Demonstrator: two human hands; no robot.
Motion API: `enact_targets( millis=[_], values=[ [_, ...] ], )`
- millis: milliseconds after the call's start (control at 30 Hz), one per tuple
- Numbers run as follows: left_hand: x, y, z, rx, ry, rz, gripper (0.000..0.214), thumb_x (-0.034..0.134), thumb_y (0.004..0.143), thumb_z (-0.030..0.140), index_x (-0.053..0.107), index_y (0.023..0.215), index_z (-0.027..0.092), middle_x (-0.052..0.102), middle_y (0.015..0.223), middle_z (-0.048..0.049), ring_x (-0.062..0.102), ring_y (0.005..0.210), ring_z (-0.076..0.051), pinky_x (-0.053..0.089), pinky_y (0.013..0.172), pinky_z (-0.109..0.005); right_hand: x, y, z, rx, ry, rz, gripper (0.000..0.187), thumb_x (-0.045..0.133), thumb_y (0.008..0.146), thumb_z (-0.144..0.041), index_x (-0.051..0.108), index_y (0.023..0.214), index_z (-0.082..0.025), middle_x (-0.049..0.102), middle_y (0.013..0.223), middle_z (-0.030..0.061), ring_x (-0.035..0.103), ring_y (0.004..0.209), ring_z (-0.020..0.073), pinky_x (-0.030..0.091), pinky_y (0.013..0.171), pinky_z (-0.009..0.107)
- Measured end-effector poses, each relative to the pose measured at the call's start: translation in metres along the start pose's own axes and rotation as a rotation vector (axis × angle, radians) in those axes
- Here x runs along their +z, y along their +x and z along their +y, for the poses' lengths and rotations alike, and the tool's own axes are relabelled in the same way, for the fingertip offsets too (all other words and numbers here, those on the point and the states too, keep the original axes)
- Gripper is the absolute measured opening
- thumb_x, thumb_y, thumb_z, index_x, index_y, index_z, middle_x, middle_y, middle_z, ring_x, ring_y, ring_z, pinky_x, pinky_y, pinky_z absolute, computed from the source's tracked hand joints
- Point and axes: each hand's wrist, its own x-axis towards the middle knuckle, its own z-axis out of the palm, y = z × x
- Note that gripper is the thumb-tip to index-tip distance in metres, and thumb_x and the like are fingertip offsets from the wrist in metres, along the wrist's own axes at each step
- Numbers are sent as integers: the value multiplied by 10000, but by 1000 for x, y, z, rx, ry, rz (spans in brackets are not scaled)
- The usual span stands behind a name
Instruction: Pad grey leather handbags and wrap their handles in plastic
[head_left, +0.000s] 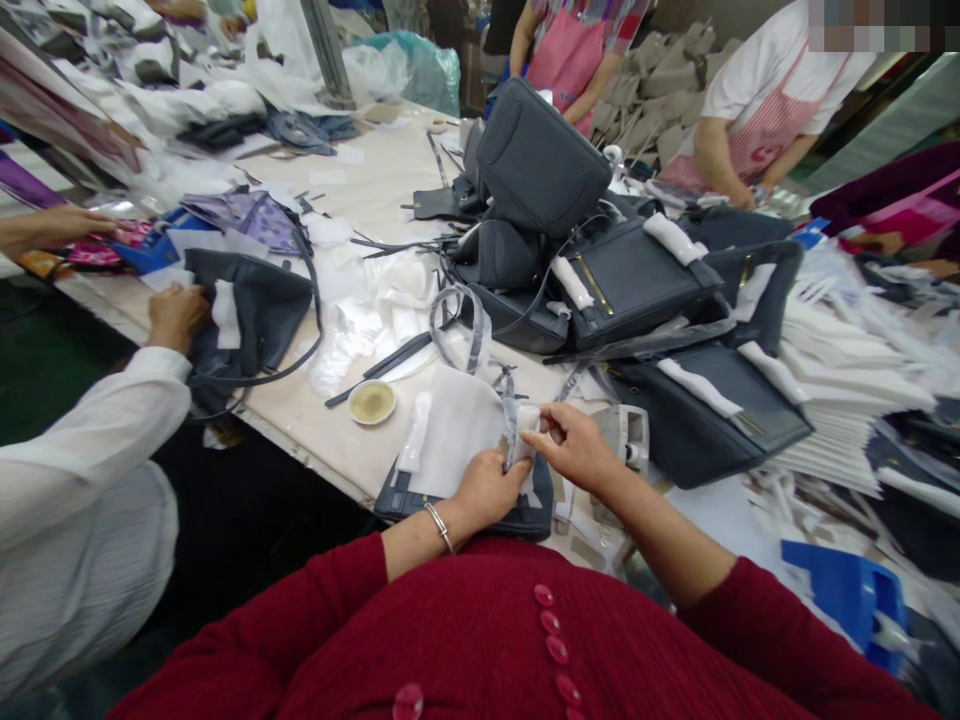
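Observation:
In front of me a dark navy bag (390,497) lies on the table against my body, with a white sheet (459,430) spread over it. Its left side carries a fitting wrapped in white (415,435). At the bag's right side, my left hand (487,490), with a metal bangle at the wrist, is closed on the plastic-covered strap (511,415). My right hand (576,447) pinches a white wrapping (528,418) around that strap, thumb and fingers together. What lies under the wrapping is hidden.
A yellowish dish (372,403) sits left of the bag; a tape dispenser (626,437) stands to the right. Navy bags (641,280) pile up ahead, and white sheets (840,400) are stacked right. A co-worker's hand (176,315) holds another bag at left. More people stand across the table.

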Motion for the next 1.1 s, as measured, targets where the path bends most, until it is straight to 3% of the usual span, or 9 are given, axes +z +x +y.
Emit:
enact_targets(
  millis=[100, 167, 267, 367, 533, 733, 933, 1000, 1100],
  values=[
    [2, 1, -3, -3, 78, 26, 393, 488, 889, 463, 683, 794, 135, 664, 678, -71, 564, 601, -167, 342, 559, -264, -7, 8, -20, -330, -254, 57, 356, 590, 857, -300, 631, 1202, -222, 560, 1248, 132, 475, 1165, 305, 346, 981, 443],
    [3, 2, -4, -18, 106, 39, 380, 508, 874, 457, 692, 805, 132, 681, 703, -86, 572, 607, -174, 340, 560, -268, -10, 14, -30, -466, -400, -69, 352, 580, 858, -226, 638, 1204, -258, 528, 1338, 105, 336, 1315, 344, 222, 1052, 502],
    [5, 3, -5, -26, 115, 50, 312, 544, 842, 403, 701, 801, 137, 700, 728, -92, 596, 634, -179, 336, 558, -262, -7, 23, -37, -536, -467, -336, 262, 605, 838, -201, 695, 1080, -247, 665, 1097, 87, 428, 1222, 307, 234, 1006, 469],
    [6, 4, -5, -32, 122, 45, 291, 561, 813, 385, 697, 740, 138, 692, 693, -86, 603, 634, -182, 319, 543, -259, 3, 32, -35, -481, -421, -458, 128, 650, 803, -231, 733, 901, -228, 693, 861, 62, 533, 981, 247, 312, 866, 389],
    [6, 3, -7, -61, 53, 8, 361, 561, 804, 428, 687, 675, 115, 623, 570, -38, 534, 531, -141, 298, 506, -244, 8, 36, -23, -561, -254, -450, 95, 651, 797, -195, 718, 733, -216, 683, 747, 28, 551, 916, 210, 333, 840, 354],
    [4, -1, -8, 31, -5, 3, 284, 572, 803, 371, 725, 852, 136, 705, 750, -49, 603, 647, -165, 393, 587, -248, -1, 28, -17, -698, -176, -438, 112, 645, 834, -206, 731, 775, -246, 699, 865, 28, 439, 1237, 264, 270, 1025, 454],
    [0, 0, -5, 60, -23, -45, 303, 526, 845, 371, 721, 816, 140, 685, 699, -38, 586, 630, -151, 388, 585, -241, -7, 18, -11, -644, -196, -331, 164, 614, 870, -287, 745, 969, -284, 508, 1403, 48, 268, 1382, 336, 243, 1061, 551],
    [-1, 0, -4, 31, -14, -49, 361, 515, 855, 423, 709, 769, 132, 660, 645, -35, 563, 586, -145, 363, 549, -242, -7, 12, -4, -542, -116, -170, 266, 605, 874, -340, 696, 1112, -266, 451, 1444, 92, 315, 1361, 326, 280, 1067, 533],
    [-2, 0, -3, -6, -15, -39, 387, 523, 850, 461, 693, 733, 133, 659, 637, -40, 565, 580, -149, 359, 546, -246, -5, 1, 8, -196, 49, 97, 323, 572, 877, -387, 647, 1129, -199, 567, 1259, 142, 549, 1112, 264, 449, 929, 424]
  ],
)
